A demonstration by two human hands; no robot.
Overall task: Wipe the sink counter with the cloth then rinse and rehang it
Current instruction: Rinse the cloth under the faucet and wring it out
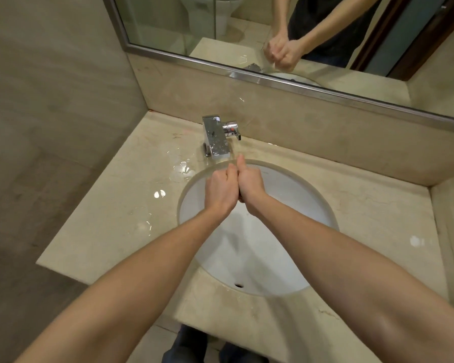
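Both fists, left hand (220, 191) and right hand (250, 183), press together over the sink basin (286, 195), just before the faucet (216, 138). Only a dark sliver (240, 198) shows between them, likely the cloth; I cannot tell for sure.

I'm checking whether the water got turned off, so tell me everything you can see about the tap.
The tap is a boxy, square-edged fitting in shiny chrome, speckled with water drops. A round knob with a small flat lever sticks out of its right side and carries a red mark. It stands upright on the beige stone counter behind the white sink, its spout reaching toward the basin's rim. No stream of water can be made out. Puddles lie on the counter to its left. Neither hand touches it.
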